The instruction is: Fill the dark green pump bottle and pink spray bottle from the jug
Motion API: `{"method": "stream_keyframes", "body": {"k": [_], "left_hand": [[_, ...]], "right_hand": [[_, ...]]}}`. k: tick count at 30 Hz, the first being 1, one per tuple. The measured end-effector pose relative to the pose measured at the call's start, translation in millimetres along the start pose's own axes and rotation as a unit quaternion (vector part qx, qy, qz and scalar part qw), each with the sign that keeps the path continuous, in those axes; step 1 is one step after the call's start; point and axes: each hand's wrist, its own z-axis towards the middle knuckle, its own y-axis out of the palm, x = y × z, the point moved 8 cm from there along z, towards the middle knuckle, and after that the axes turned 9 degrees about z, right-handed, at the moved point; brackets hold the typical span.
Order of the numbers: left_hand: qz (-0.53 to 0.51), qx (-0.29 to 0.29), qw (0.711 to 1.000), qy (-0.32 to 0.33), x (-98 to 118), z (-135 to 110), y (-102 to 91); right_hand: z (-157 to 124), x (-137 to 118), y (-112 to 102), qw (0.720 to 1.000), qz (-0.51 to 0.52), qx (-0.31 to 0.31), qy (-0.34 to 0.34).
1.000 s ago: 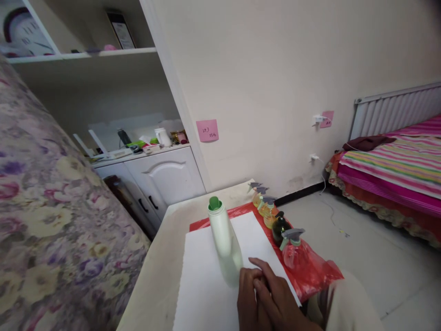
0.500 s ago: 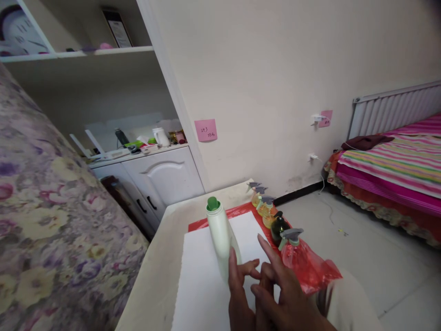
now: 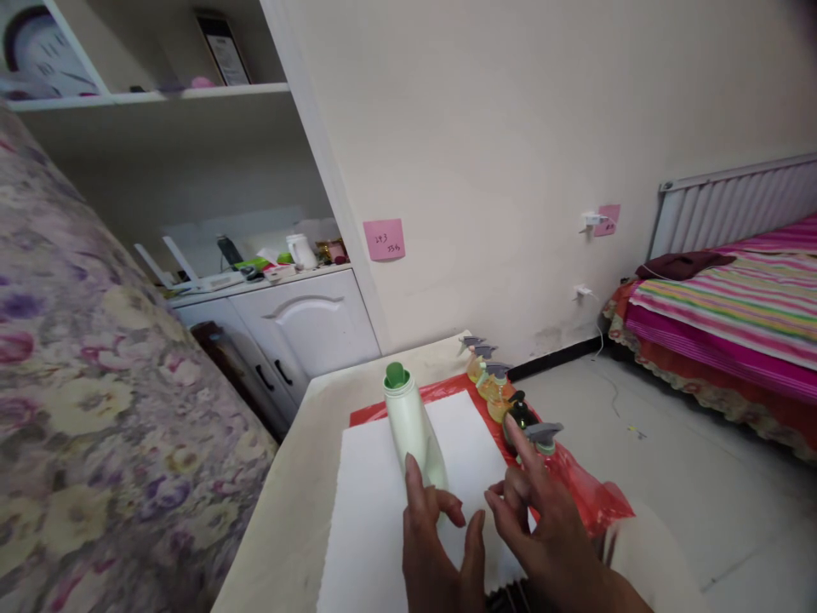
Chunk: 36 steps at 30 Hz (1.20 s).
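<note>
A pale green bottle (image 3: pixel 412 430) with a darker green spout (image 3: pixel 397 373) in its uncapped neck stands on a white sheet (image 3: pixel 367 502). My left hand (image 3: pixel 437 541) is in front of the bottle's lower part, its index finger pointing up and thumb apart. Whether that finger touches the bottle, I cannot tell. To the right, my right hand (image 3: pixel 542 519) has its index finger raised, overlapping a dark pump bottle (image 3: pixel 522 411) in view. Nothing is held in either hand, and a gap lies between them.
Several spray bottles, one with yellow liquid (image 3: pixel 499 409), line the table's right edge. Red plastic (image 3: pixel 593 494) lies beneath them and the sheet. A floral curtain (image 3: pixel 128 409) hangs at left, by a white cabinet (image 3: pixel 312 323). A striped bed (image 3: pixel 734 306) is at right.
My hands have come apart: the left moved slightly left, the right moved to the right. The bottle stays in the same place on the sheet.
</note>
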Motion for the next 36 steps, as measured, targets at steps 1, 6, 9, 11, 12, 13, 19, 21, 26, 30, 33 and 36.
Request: {"method": "stream_keyframes", "body": {"k": [1, 6, 9, 11, 12, 13, 19, 21, 26, 30, 33, 36], "left_hand": [[0.006, -0.003, 1.000, -0.002, -0.7, 0.5, 0.1], [0.032, -0.009, 0.999, -0.019, -4.8, 2.5, -1.7], [0.040, -0.015, 0.999, -0.022, -5.5, 3.1, -2.0], [0.041, -0.019, 0.999, -0.020, -5.5, 3.2, -1.5], [0.041, -0.020, 0.999, -0.019, -5.6, 3.3, -1.4], [0.042, -0.020, 0.999, -0.017, -5.7, 3.3, -1.4], [0.039, -0.028, 0.999, -0.005, -6.8, 3.3, -0.1], [0.037, -0.030, 0.999, -0.003, -7.2, 3.4, 0.1], [0.037, -0.035, 0.999, -0.010, -9.9, 3.0, 1.3], [0.035, -0.040, 0.998, -0.019, -12.7, 2.0, 3.4], [0.029, -0.031, 0.999, -0.016, -13.3, 1.6, 3.3], [0.027, -0.034, 0.999, -0.014, -13.5, 1.6, 3.8]], "right_hand": [[0.3, 0.0, 0.0, 1.000, -0.006, 0.002, -0.001], [0.1, 4.2, -0.8, 0.999, -0.035, 0.008, 0.006], [0.1, 7.9, -1.6, 0.999, -0.049, 0.006, 0.016], [0.4, 8.8, -2.5, 0.998, -0.055, 0.009, 0.018], [0.6, 9.0, -2.8, 0.998, -0.056, 0.010, 0.019], [0.8, 9.3, -2.9, 0.998, -0.055, 0.009, 0.019], [0.6, 13.0, -4.5, 0.998, -0.063, 0.008, 0.029], [0.6, 15.2, -3.6, 0.997, -0.061, -0.001, 0.037], [1.3, 17.2, -2.5, 0.998, -0.056, -0.004, 0.038], [1.6, 19.7, -0.4, 0.997, -0.056, -0.018, 0.046], [1.4, 21.4, 0.2, 0.997, -0.049, -0.024, 0.051], [1.2, 23.1, 0.3, 0.997, -0.042, -0.027, 0.057]]}}
